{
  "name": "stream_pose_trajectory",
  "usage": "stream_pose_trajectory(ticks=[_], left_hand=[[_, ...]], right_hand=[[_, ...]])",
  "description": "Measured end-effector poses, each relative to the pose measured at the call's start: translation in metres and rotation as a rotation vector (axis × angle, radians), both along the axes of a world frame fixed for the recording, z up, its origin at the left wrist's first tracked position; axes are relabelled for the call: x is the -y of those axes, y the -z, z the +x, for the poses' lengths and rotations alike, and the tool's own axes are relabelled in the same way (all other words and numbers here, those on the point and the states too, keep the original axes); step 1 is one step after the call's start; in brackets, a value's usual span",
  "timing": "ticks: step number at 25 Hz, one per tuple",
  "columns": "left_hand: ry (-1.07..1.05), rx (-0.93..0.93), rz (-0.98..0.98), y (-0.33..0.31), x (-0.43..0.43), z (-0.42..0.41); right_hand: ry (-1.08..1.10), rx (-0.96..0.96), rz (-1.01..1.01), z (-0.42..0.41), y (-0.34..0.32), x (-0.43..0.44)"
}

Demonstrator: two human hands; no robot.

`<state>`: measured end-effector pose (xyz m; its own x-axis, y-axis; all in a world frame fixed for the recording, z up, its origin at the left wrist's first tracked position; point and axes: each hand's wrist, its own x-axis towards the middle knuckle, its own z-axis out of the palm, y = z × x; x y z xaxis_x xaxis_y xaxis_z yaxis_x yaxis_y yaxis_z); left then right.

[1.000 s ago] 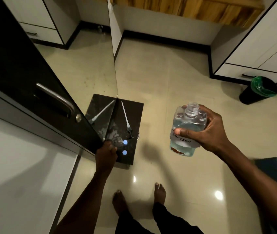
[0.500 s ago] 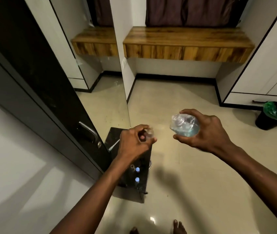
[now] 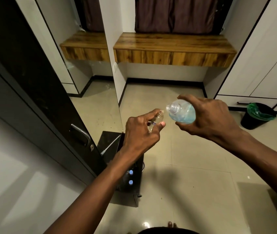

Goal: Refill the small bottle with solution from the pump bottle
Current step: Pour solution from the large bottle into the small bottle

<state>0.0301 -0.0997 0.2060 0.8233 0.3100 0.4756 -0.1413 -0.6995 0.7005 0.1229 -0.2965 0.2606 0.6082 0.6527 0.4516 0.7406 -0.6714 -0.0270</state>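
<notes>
My right hand (image 3: 208, 119) grips the clear pump bottle (image 3: 182, 112), pump removed, tipped on its side with blue solution pooled in its lower half. Its open neck points left toward the small clear bottle (image 3: 158, 119). My left hand (image 3: 141, 134) pinches that small bottle between thumb and fingers, tilted, its open mouth just left of and below the big bottle's neck. The two mouths are close but apart. The pump with its tube (image 3: 110, 146) lies on a dark slab on the floor, partly hidden by my left arm.
A dark marble slab (image 3: 107, 141) lies on the tiled floor below my left hand with two small blue caps (image 3: 131, 177). A mirrored black door (image 3: 38, 92) stands at left. A wooden shelf (image 3: 173, 48) is ahead, and a black bin with green liner (image 3: 257, 115) at right.
My left hand rose from the slab with the small bottle and moved right. My right hand tipped the pump bottle from upright onto its side, bringing its neck close to the small bottle's mouth.
</notes>
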Motion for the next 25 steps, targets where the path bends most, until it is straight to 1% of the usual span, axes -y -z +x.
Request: stream_pose_trajectory(ticks=[6, 12, 25], left_hand=[[0.002, 0.022, 0.005, 0.0054, 0.0025, 0.0015], [0.011, 0.024, 0.018, 0.0084, 0.0011, 0.0043], [0.021, 0.033, 0.066, 0.0091, 0.0005, 0.004]], right_hand=[[0.063, 0.106, -0.142, 0.0002, -0.0021, 0.0006], [0.087, 0.144, -0.218, 0.0005, -0.0059, 0.0001], [0.098, 0.137, -0.3, 0.0029, -0.0101, -0.0003]])
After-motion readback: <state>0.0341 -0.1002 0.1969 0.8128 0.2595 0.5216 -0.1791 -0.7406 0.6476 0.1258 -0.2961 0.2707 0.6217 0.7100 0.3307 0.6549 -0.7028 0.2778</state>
